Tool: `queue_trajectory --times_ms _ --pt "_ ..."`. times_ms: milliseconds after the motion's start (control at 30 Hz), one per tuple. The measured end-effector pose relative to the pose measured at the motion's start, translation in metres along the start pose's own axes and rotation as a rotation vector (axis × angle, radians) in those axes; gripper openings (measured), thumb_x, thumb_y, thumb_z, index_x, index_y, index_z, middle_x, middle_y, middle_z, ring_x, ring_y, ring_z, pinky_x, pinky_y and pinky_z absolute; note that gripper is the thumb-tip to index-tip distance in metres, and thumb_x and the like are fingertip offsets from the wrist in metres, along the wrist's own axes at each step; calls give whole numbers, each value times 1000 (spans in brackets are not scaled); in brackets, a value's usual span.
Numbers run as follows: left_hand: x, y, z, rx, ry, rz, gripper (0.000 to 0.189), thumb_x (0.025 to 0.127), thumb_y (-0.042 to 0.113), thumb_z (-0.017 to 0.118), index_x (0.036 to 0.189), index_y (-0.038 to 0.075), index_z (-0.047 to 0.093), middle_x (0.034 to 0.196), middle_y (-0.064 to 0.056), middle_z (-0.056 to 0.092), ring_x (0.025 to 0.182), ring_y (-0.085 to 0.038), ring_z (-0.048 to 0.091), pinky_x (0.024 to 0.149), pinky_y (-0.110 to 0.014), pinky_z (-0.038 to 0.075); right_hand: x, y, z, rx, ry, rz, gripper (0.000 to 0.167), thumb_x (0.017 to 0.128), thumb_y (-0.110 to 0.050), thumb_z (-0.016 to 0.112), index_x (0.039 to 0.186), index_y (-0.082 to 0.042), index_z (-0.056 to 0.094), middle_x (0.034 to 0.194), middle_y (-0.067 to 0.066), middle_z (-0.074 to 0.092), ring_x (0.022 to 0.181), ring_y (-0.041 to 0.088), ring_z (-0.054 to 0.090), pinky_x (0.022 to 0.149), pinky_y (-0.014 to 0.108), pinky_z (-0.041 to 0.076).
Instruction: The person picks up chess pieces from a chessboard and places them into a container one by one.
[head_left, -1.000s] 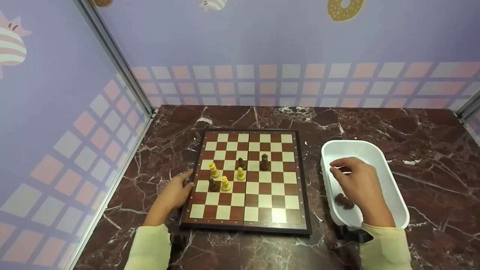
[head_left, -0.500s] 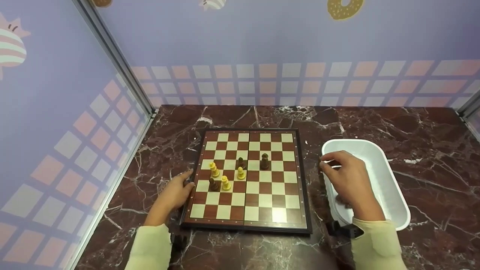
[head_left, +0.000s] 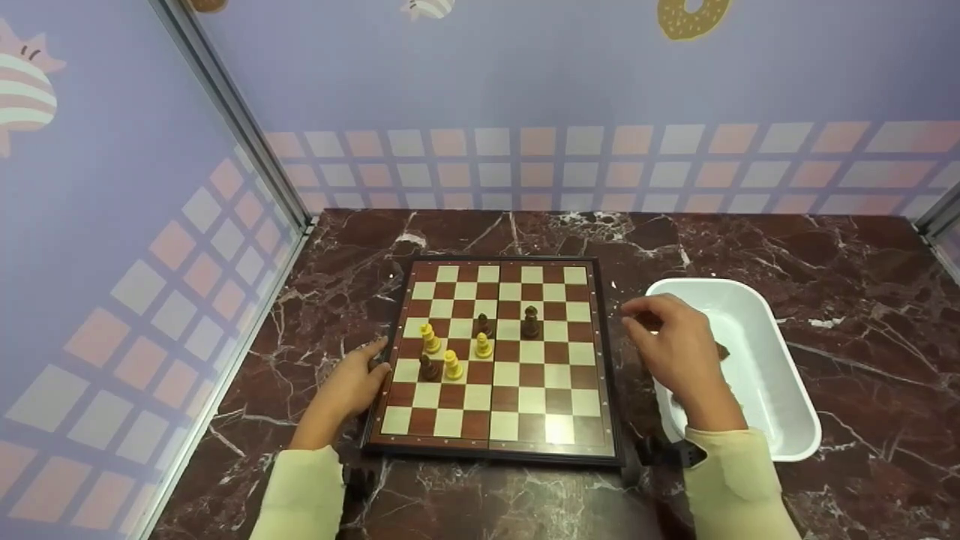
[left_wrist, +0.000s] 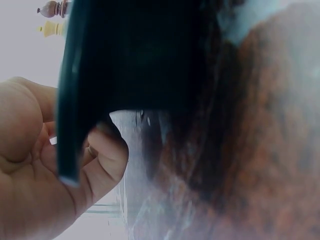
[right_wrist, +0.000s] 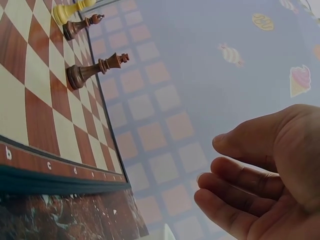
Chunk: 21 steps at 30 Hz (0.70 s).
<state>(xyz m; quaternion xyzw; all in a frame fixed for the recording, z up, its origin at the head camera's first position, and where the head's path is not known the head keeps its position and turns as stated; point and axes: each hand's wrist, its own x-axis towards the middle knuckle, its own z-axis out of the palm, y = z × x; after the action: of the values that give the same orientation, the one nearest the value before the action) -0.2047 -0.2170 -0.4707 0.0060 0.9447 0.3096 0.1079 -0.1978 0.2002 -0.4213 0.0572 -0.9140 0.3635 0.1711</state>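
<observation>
A folding chessboard [head_left: 551, 442] lies flat with a few yellow and dark brown chess pieces standing on it. My left hand [head_left: 351, 386] rests at the board's left edge, thumb and fingertips touching the frame. In the left wrist view, loosely bent fingers [left_wrist: 107, 155] show beside the dark edge. My right hand [head_left: 675, 345] hovers between board and tray, thumb and fingers apart with nothing between them. Nearest to it on the board stands a dark king [head_left: 531, 324]. Further left are a yellow pawn [head_left: 484, 346], a crowned yellow piece [head_left: 430, 341] and a dark piece [head_left: 428, 367].
A white plastic tray [head_left: 780, 390] stands right of the board, partly covered by the right forearm. Inside it a dark brown piece [head_left: 722, 351] shows beside the hand. Patterned wall panels [head_left: 480, 90] close off the back and left of the marble table [head_left: 465, 495].
My right hand has moved left from over the tray, out past its left rim toward the board. The left hand and the standing pieces have stayed in place.
</observation>
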Motion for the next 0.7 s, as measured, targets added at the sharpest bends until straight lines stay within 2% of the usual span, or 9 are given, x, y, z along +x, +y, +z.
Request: queue_trajectory --times_ms 67,233,333,467,700 --pt "0 0 0 3 4 5 50 101 12 48 149 2 36 147 -29 38 129 -42 47 104 -55 38 1 -1 2 4 1 -2 13 85 -7 67 97 -6 74 92 11 68 85 26 66 78 42 51" --pt "0 0 0 0 -1 2 51 101 12 47 149 2 35 145 -29 41 110 -36 57 95 -49 43 4 -5 8 5 -3 -12 17 84 -8 69 100 -6 73 91 11 68 84 25 64 77 42 49" --pt "0 0 0 3 2 7 50 101 12 47 149 2 36 145 -29 42 108 -35 57 94 -49 43 5 -6 12 21 -11 -4 19 84 -8 69 103 -5 72 92 12 69 84 26 64 77 42 49" --pt "-1 0 0 9 11 15 50 101 12 48 149 2 37 145 -29 42 118 -37 54 98 -52 42 7 -8 17 63 -33 19 22 84 -7 69 107 -5 71 97 13 70 89 28 65 82 43 51" --pt "-1 -1 0 15 16 25 50 101 13 48 149 3 37 138 -28 49 107 -34 58 93 -49 43 11 -13 27 75 -59 11 26 84 -7 71 110 -5 70 100 14 68 92 29 64 83 44 51"
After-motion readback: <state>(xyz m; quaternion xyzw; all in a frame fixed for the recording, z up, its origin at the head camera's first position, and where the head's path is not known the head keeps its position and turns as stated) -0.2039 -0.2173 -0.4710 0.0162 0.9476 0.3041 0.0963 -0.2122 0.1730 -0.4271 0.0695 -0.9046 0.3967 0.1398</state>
